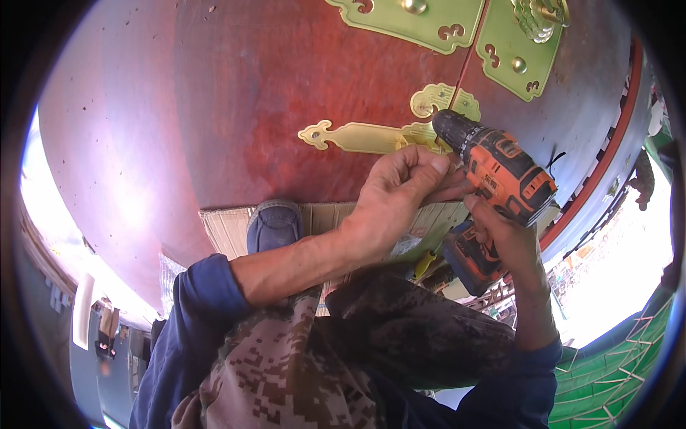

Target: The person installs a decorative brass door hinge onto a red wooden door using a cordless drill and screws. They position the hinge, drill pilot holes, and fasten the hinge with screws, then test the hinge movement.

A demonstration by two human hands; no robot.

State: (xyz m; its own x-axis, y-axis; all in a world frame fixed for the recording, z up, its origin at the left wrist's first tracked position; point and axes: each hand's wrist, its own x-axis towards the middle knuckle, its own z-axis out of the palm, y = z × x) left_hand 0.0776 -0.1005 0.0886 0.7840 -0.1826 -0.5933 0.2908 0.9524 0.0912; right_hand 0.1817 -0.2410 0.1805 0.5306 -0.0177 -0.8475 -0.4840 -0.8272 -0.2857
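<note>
Glossy red panel (286,79) fills the upper frame, cardboard (227,223) below it. Cordless drill (504,168), orange and black, right of centre, dark chuck (451,127) aimed upper left near the right end of the gold fitting (368,136). Right hand (511,234) wraps the drill's grip, forearm rising from lower right. Left hand (395,189), centre frame: thumb and fingertips drawn together by the fitting, forearm slanting in from lower left; can't tell if it pinches anything.

left sleeve (207,289): is showing wrinkled navy blue | right sleeve (518,382): is showing dark navy | trousers (279,365): are displaying blocky brown-and-tan camouflage | shoe (275,223): is showing a rounded, grey-blue toe
</note>
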